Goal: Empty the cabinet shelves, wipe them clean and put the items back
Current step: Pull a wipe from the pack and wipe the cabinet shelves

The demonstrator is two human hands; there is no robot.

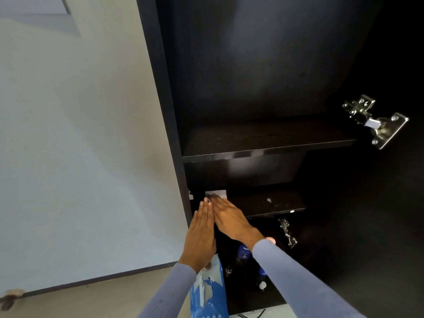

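Note:
A tall dark cabinet stands with its door swung out. Its upper shelf [263, 140] carries nothing. My right hand [231, 219] lies flat on a white wipe [216, 193] and presses it onto the left end of the middle shelf [275, 204]. A pale smudge [269, 200] shows further right on that shelf. My left hand [202, 235] is stretched flat beside the right one at the cabinet's left wall, holding nothing. Below, on the lower shelf, stand a blue bottle [243, 251], a small dark bottle [228, 270] and a white-capped item [263, 285].
A blue and white pack [210, 292] stands upright under my left wrist at the cabinet's front. Metal hinges [376, 121] [287, 232] stick out on the right side. A pale wall [80, 157] runs along the left, with grey floor [91, 299] below it.

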